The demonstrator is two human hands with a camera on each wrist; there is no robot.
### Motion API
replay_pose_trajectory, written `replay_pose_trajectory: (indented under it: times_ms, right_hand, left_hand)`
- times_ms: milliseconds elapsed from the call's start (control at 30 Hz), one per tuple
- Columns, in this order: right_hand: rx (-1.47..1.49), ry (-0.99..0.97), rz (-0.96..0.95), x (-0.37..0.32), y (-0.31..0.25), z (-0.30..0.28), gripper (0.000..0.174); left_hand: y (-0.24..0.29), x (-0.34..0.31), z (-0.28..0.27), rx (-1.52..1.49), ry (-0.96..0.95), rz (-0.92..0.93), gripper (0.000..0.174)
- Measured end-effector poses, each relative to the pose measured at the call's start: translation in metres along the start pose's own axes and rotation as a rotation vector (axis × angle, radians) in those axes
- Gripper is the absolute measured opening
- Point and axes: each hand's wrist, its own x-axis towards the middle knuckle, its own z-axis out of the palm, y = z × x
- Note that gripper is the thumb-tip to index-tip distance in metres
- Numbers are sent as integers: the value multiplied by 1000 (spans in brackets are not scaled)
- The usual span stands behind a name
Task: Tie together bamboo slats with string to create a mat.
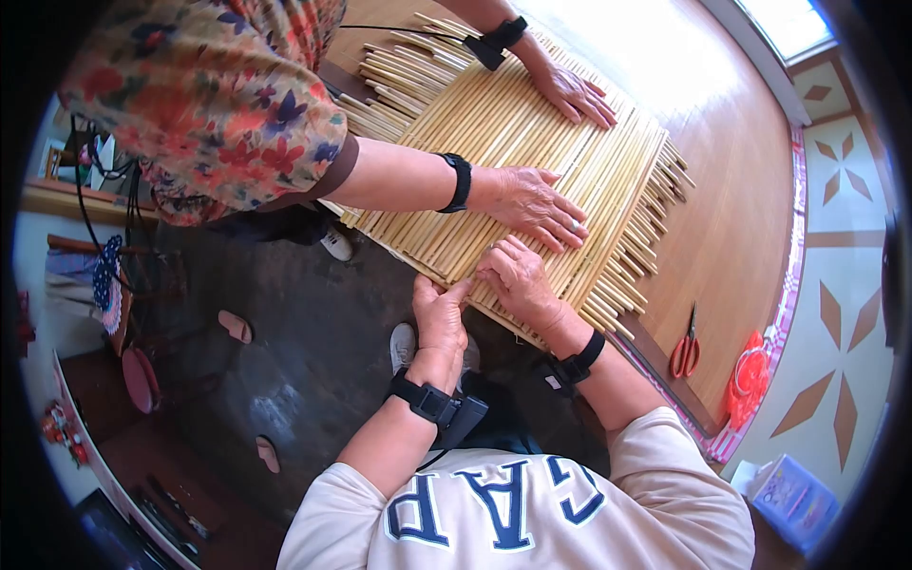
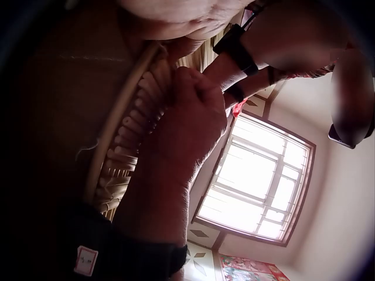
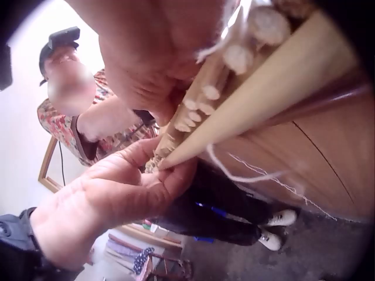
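Observation:
A mat of thin yellow sticks [image 1: 589,142] lies over the table's edge, its stick ends lined along a long edge pole [image 3: 263,88]. My left hand [image 1: 439,318] grips the mat's near edge, thumb on top and fingers beneath, pinching the pole's end in the right wrist view. Just right of it, my right hand [image 1: 521,280] has its fingers curled at the same edge, fingertips down among the sticks. White thread [image 3: 234,172] hangs from the pole. Another person's hand [image 1: 532,201] presses flat on the mat, and their other hand [image 1: 575,93] rests farther up.
Red-handled scissors [image 1: 685,353] and a bundle of red plastic [image 1: 750,380] lie on the wooden table [image 1: 722,256] to the right. A blue plastic box [image 1: 793,503] stands at lower right. Slippers [image 1: 235,327] are on the dark floor, and loose stick ends [image 1: 622,285] jut from the mat's side.

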Motion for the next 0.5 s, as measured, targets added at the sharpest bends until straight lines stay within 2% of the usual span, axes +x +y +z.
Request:
replay_pose_trajectory:
  times_ms: [100, 233, 300, 500]
  right_hand:
    - [14, -4, -67, 1, 0, -1, 10]
    - [70, 17, -43, -1, 3, -1, 11]
    - [245, 12, -23, -1, 12, 1, 11]
    - [156, -61, -72, 3, 16, 1, 14]
  left_hand:
    - [-1, 0, -1, -38, -25, 12, 38]
    - [0, -1, -1, -20, -17, 11, 39]
    - [-1, 0, -1, -42, -22, 25, 40]
    - [-3, 2, 0, -105, -3, 32, 36]
